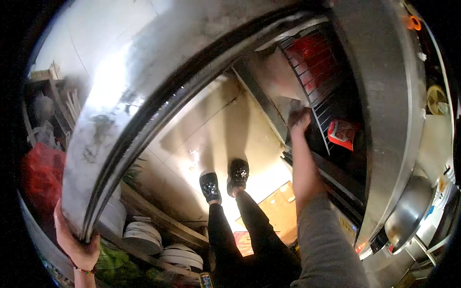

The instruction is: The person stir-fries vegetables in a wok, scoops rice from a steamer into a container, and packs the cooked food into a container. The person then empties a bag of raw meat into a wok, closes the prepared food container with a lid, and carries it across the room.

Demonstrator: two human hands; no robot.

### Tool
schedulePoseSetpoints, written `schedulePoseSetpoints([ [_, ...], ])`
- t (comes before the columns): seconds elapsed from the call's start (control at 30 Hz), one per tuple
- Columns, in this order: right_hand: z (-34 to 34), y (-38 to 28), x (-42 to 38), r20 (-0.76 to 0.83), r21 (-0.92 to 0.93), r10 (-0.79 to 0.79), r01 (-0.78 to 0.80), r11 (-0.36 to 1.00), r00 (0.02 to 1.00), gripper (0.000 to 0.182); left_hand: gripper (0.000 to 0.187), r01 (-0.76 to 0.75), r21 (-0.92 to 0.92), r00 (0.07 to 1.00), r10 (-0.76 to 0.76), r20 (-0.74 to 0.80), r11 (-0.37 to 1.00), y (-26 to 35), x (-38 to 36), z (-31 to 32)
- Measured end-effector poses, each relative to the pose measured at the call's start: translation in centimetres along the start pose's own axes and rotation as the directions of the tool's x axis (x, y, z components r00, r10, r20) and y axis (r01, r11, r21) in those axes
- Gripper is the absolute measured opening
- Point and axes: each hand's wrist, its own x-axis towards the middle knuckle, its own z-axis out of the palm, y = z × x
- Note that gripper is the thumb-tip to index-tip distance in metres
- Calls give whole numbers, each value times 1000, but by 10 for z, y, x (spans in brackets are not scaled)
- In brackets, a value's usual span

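Note:
My left hand (79,242), with a beaded bracelet at the wrist, is wrapped round the lower edge of a stainless steel fridge door (108,110), which stands open. My right arm reaches into the lit fridge. There my right hand (300,120) is closed, blurred by motion, beside the front edge of a wire shelf (312,98). A greyish shape shows at its fingers, too smeared to name. On the shelf lie a red packet (342,133) with a printed label and, farther in, a larger red bag (314,57).
Below are the tiled floor (192,129), my dark shoes (210,186) and flattened cardboard (273,209). Stacked white plates (142,235) and a red plastic bag (43,173) sit on the left. To the right, a metal bowl (409,213) rests by the counter.

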Motion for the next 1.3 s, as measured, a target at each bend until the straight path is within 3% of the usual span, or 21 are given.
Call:
schedulePoseSetpoints([
  [0.03,6,9,-24,205,192,72,-112,975,976,17,77,1,-13,1000,-1,27,1000,3,2,-2],
  [0.07,26,4,-45,208,199,65,-108,974,976,17,76,1,-27,999,1,55,1000,5,5,-4],
  [0.1,58,-15,-71,190,-89,147,-132,987,971,12,77,-40,-12,998,41,40,999,4,6,-4],
  [0.17,95,-42,-113,144,-364,214,-149,920,966,10,79,-112,-33,994,111,-7,993,9,11,-6],
  [0.2,107,-50,-129,40,-108,388,-382,918,921,13,80,-151,-61,988,150,-26,987,9,13,-6],
  [0.23,116,-60,-145,25,33,479,-480,877,877,15,79,-199,-17,979,198,-55,980,9,13,-7],
  [0.27,124,-70,-161,9,178,565,-557,811,825,18,79,-123,-46,992,123,5,991,8,11,-9],
  [0.33,129,-90,-193,116,-112,265,-252,961,957,28,80,-122,-16,992,122,1,992,10,10,-10],
  [0.43,128,-132,-195,93,285,405,-414,865,910,30,80,-108,-13,994,107,-16,994,14,10,-12],
  [0.47,142,-146,-209,71,57,246,-250,967,967,32,79,-91,-9,996,91,3,996,15,12,-13],
  [0.5,148,-154,-219,52,-22,237,-237,971,970,34,79,-126,2,992,126,-6,992,15,14,-15],
  [0.6,111,-141,-238,161,2,399,-404,915,903,34,80,-90,14,996,90,0,996,22,15,-16],
  [0.73,81,-140,-249,258,-87,461,-455,886,849,30,81,-131,30,991,131,-9,991,20,16,-13],
  [0.77,66,-123,-248,252,-440,456,-318,840,854,27,81,-147,52,989,149,-24,988,20,17,-12],
  [0.8,59,-113,-249,251,-732,450,-136,668,857,23,81,-162,73,986,165,-39,984,21,16,-13],
  [0.87,64,-113,-255,294,-869,411,63,491,863,18,80,-98,37,995,98,8,994,23,16,-14],
  [1.03,87,-124,-279,204,-777,300,-32,628,932,13,80,15,-72,1000,-13,29,997,9,9,-4],
  [1.13,87,-131,-276,218,-815,308,-1,580,926,12,80,19,-35,998,-16,64,999,9,11,-8],
  [1.2,55,-108,-260,96,-759,356,-163,630,930,13,80,-72,-36,996,73,43,997,11,15,-13],
  [1.23,79,-128,-261,86,-829,309,-104,550,947,12,80,-68,-37,996,70,47,997,17,21,-18],
  [1.3,105,-160,-252,55,-525,327,-251,813,944,14,73,-144,155,974,168,-150,977,44,30,-23],
])
